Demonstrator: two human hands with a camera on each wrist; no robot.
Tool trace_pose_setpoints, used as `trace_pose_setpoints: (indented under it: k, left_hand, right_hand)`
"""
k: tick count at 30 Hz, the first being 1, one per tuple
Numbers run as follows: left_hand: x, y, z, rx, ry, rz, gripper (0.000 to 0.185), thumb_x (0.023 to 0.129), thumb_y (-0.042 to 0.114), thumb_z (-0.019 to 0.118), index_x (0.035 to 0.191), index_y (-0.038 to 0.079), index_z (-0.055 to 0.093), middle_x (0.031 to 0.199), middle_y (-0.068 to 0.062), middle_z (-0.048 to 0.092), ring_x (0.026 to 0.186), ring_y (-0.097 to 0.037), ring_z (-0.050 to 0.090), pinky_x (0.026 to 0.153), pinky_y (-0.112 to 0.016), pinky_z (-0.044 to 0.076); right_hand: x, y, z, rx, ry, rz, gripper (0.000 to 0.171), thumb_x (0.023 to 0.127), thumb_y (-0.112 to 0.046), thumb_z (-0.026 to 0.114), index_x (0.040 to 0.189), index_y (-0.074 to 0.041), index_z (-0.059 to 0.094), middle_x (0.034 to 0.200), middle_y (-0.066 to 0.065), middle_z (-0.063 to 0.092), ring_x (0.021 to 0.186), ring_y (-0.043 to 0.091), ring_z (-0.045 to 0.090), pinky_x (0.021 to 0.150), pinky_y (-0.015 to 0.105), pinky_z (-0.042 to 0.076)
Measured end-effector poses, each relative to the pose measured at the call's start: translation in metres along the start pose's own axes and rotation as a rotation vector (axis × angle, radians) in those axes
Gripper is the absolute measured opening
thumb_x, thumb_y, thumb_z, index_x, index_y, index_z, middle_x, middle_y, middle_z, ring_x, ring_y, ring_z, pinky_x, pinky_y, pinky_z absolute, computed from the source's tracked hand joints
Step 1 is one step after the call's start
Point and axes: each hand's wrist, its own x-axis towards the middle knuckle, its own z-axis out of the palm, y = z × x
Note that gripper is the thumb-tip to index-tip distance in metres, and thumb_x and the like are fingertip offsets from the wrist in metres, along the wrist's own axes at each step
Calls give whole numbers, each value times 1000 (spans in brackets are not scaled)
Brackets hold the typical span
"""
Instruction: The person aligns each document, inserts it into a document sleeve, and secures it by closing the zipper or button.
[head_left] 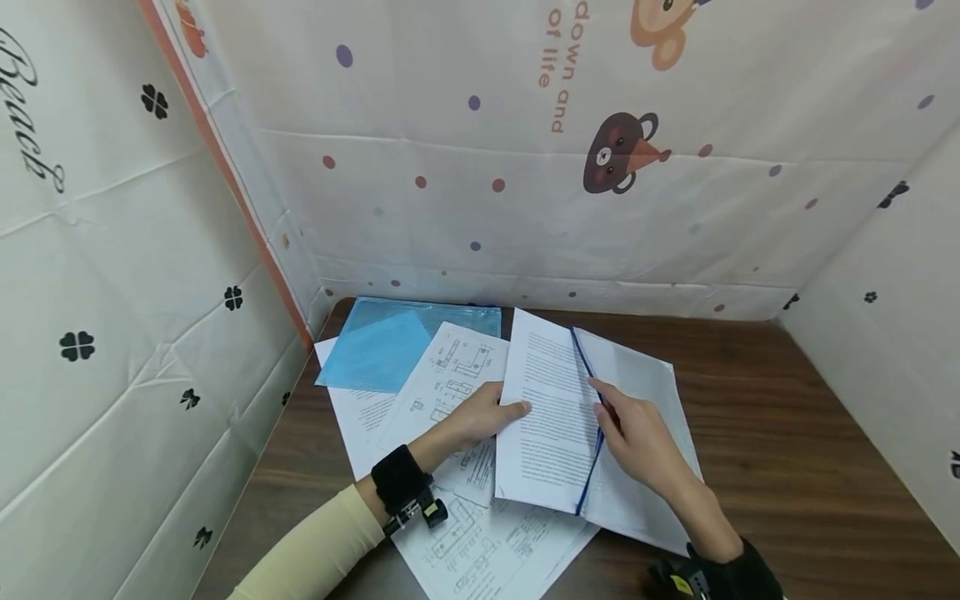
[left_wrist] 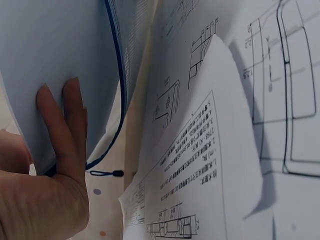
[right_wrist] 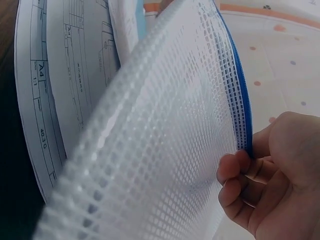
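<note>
A clear mesh zip pouch (head_left: 652, 392) with a blue zipper edge (right_wrist: 242, 95) is tilted up over the table. White printed sheets (head_left: 547, 417) reach out leftward past its zipper side, with their right part inside or behind it. My left hand (head_left: 483, 414) pinches these sheets at their left edge, thumb on the printed face and fingers (left_wrist: 70, 135) behind. On the other side, my right hand (head_left: 637, 433) pinches the pouch's blue edge between thumb and curled fingers. A small blue zipper pull (left_wrist: 107, 173) hangs at one end of the edge.
Loose sheets with technical drawings (head_left: 465, 542) lie beneath and left of the pouch. Behind them is a blue translucent pouch (head_left: 390, 333) at the back left. The wooden table (head_left: 772, 417) is bounded by a patterned cloth (head_left: 450, 217) on three sides.
</note>
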Motion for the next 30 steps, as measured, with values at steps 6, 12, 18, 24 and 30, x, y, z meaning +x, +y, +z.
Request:
trace_pose_setpoints:
  k: [6, 12, 18, 24, 30]
  left_hand:
    - [1, 1, 4, 4, 0, 0, 39, 110, 26, 59, 146, 10, 61, 102, -6, 78, 84, -27, 79, 71, -39, 63]
    - [6, -2, 9, -17, -12, -8, 38, 110, 25, 60, 145, 10, 62, 103, -6, 78, 85, -27, 79, 72, -39, 63]
    - [9, -2, 13, -18, -19, -1, 39, 110, 25, 59, 146, 11, 61, 104, -6, 78, 86, -27, 79, 73, -39, 63]
    - [11, -5, 15, -30, -33, 3, 41, 110, 25, 59, 148, 10, 59, 107, -6, 77, 88, -28, 78, 74, -39, 63]
    - [13, -6, 17, -37, -56, 2, 41, 110, 25, 58, 149, 11, 58, 109, -6, 77, 88, -27, 79, 73, -40, 64]
  right_hand:
    - [2, -3, 3, 16, -9, -7, 37, 104, 0, 62, 140, 6, 62, 67, -10, 46, 56, 3, 42, 50, 23, 40]
    - [6, -6, 8, 25, 1, -34, 36, 104, 0, 63, 139, 6, 62, 67, -11, 46, 56, 1, 41, 50, 23, 40]
    - [11, -10, 11, 47, -7, -35, 37, 104, -1, 63, 141, 6, 61, 70, -11, 50, 58, 2, 45, 52, 22, 42]
    - [12, -15, 15, 70, -19, -29, 38, 105, 0, 62, 142, 5, 61, 70, -11, 50, 58, 1, 45, 52, 22, 43]
    - [13, -19, 18, 82, -39, -11, 37, 106, -2, 61, 143, 5, 60, 70, -11, 49, 58, 2, 44, 52, 22, 42]
